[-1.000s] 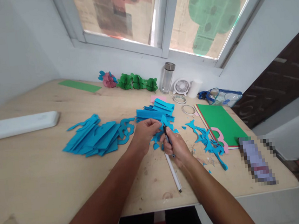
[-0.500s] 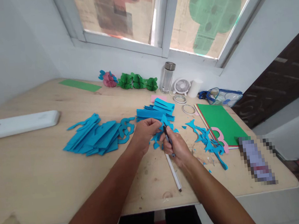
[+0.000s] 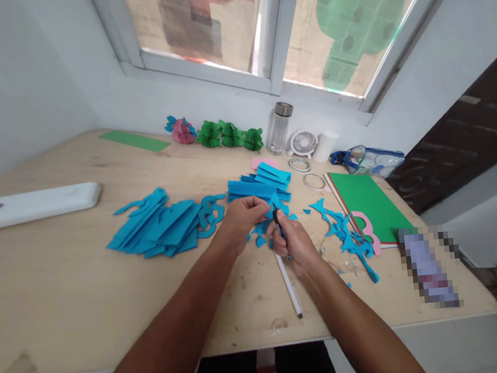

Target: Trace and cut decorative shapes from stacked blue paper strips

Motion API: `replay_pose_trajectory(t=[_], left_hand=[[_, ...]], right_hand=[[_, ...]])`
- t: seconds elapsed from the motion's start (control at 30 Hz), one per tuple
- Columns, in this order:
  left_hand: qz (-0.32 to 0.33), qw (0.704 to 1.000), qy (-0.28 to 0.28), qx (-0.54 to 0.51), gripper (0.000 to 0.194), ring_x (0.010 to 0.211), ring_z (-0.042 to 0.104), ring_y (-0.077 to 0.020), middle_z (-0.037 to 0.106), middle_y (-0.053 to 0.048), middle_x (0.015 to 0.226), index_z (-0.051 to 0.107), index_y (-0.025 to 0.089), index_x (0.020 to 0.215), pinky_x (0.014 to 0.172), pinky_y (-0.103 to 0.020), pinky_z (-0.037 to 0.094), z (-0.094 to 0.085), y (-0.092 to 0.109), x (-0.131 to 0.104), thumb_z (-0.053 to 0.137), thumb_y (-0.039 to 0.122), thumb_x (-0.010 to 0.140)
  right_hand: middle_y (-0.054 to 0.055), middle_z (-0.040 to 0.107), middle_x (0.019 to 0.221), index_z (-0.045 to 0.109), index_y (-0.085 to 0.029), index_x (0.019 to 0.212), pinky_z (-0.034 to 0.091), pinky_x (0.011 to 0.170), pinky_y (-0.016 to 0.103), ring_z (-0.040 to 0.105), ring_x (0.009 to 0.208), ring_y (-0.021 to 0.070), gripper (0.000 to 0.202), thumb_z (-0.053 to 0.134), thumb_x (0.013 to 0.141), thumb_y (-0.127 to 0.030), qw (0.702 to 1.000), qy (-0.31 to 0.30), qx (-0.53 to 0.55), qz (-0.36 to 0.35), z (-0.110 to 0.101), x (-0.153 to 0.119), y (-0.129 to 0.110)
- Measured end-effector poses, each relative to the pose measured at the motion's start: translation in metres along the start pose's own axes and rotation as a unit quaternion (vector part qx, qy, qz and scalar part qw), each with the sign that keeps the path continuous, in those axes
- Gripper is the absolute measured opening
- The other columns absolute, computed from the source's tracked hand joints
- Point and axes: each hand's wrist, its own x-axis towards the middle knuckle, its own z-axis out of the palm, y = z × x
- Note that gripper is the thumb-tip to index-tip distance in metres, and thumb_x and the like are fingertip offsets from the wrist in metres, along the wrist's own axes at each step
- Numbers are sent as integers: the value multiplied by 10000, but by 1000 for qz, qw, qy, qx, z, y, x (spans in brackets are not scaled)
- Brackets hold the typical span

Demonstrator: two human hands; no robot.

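Note:
My left hand [image 3: 245, 222] is closed in a pinch on a small piece of blue paper [image 3: 275, 199] above the middle of the table. My right hand [image 3: 294, 238] is wrapped round dark-handled scissors [image 3: 279, 221], whose tip points up at that paper; the blades are hardly visible. Small blue scraps [image 3: 260, 241] lie under and around both hands. Just beyond them is a stack of folded blue paper [image 3: 260, 189]. A white marker [image 3: 290, 291] with a dark end lies below my right hand, its upper part hidden.
Left of my hands are folded blue strips [image 3: 160, 227] and curly cutouts [image 3: 210, 216]. Right are tangled offcuts [image 3: 345, 233], green sheets [image 3: 376, 206] and a blurred-out object [image 3: 427, 269]. Behind stand a glass bottle [image 3: 279, 131], a small fan [image 3: 303, 142], tape rolls [image 3: 313, 181] and green paper ornaments [image 3: 229, 134].
The view has shifted very slightly. Both hands keep almost the same place and grip, with the scissors still at the blue paper.

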Motion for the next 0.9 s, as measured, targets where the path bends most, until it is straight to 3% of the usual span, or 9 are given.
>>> replay_pose_trajectory(t=[0.9], left_hand=[[-8, 999, -11, 49, 119, 504, 478, -97, 544, 26, 504, 567, 181, 472, 502, -227, 408, 0, 0, 1, 631, 258, 536]], right_hand=[[-100, 337, 339, 597, -149, 603, 111, 366, 222, 212, 310, 37, 561, 619, 683, -704, 998, 30, -55, -31, -2, 2, 1]])
